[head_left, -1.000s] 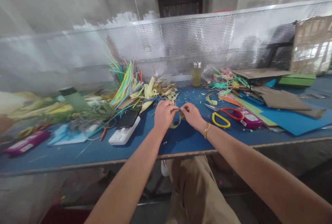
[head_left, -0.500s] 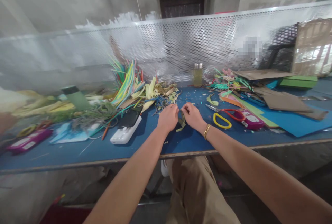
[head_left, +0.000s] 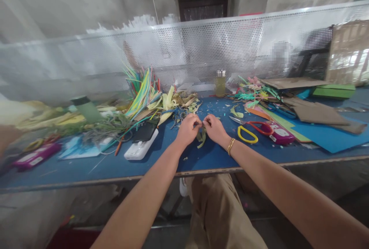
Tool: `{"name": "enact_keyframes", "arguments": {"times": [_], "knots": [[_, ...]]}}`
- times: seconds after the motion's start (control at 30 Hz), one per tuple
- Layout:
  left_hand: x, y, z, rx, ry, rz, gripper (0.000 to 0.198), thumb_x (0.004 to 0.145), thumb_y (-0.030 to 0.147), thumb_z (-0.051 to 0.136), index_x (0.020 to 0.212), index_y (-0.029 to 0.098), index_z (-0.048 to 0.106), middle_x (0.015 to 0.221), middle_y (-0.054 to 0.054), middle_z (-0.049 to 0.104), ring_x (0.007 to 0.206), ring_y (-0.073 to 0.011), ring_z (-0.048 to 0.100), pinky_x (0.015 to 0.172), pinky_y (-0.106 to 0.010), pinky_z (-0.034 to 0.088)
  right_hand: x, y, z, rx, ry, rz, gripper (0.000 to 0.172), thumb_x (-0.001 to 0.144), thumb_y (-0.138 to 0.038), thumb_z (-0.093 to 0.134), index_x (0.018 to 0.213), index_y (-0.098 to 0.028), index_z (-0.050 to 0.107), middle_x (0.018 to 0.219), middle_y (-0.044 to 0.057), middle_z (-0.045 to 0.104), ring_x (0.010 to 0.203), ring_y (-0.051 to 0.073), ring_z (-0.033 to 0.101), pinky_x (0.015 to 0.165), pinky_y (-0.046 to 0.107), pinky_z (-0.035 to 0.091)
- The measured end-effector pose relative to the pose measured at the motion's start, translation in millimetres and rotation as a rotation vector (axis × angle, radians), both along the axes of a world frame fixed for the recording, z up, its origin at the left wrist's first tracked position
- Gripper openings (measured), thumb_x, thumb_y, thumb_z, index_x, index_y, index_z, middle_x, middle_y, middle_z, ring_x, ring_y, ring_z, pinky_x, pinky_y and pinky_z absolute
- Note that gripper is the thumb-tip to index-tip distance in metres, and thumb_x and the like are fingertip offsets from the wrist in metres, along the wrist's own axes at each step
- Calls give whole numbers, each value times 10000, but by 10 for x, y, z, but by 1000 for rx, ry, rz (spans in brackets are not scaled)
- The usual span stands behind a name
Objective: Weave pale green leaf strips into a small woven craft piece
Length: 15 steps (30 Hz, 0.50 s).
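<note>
My left hand [head_left: 188, 130] and my right hand [head_left: 215, 129] meet close together above the blue table, fingers pinched. Between them is a greenish strip of corn husk [head_left: 202, 139], its loose end hanging down below the fingertips. The exact spot where the fingers grip it is hidden. Just behind my left hand lies a heap of dried corn husks [head_left: 168, 100] with blue shreds. To the right of my right hand are scissors with red handles [head_left: 261, 126] and a yellow-handled pair [head_left: 248, 135].
A white power bank [head_left: 141, 149] with a black phone [head_left: 144, 130] is on the left, near bundled coloured strips [head_left: 142, 95]. A glass bottle [head_left: 220, 83] stands at the back. Blue paper [head_left: 328, 135] and cardboard [head_left: 315, 112] lie right. Another person's blurred arm shows far left.
My hands have shifted slightly, their fingertips now nearer to each other at the top of the strip. The strip's hanging end shows a little more. The view has moved slightly.
</note>
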<state>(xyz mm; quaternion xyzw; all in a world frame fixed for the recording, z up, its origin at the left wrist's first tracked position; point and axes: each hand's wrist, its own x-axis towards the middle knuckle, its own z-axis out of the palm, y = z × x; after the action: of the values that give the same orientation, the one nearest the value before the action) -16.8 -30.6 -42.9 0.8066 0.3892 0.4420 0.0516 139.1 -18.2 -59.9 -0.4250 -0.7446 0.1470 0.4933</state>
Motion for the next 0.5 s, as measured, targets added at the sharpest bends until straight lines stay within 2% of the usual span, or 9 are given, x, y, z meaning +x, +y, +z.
{"name": "enact_keyframes", "arguments": {"times": [0.07,0.17,0.33,0.5], "knots": [[-5,23,-19,-20,-22,-26,170,762,41,516,700,191,566,834,-30,600,825,-173,568,799,-302,451,-3,-1,-1,-10,1,0,107,830,-195,469,727,-222,455,727,9,546,695,166,494,653,287,362],[-14,46,-47,-55,-43,0,190,750,22,498,721,192,578,806,-20,611,803,-171,576,800,-310,458,-7,-3,-1,-22,3,-1,110,830,-198,467,723,-222,452,719,7,539,688,167,489,647,289,358],[-29,53,-70,-130,-124,31,247,794,38,485,955,189,595,884,-28,649,837,-170,609,811,-321,480,-5,-6,-4,-30,17,-12,115,842,-216,459,727,-219,456,715,9,534,686,172,492,651,296,364],[-38,10,-31,-110,-80,45,206,805,75,542,943,188,645,934,-44,661,857,-175,617,820,-323,487,8,-2,-5,-28,20,-17,116,844,-221,456,728,-220,459,729,13,542,707,176,500,665,298,374]]}}
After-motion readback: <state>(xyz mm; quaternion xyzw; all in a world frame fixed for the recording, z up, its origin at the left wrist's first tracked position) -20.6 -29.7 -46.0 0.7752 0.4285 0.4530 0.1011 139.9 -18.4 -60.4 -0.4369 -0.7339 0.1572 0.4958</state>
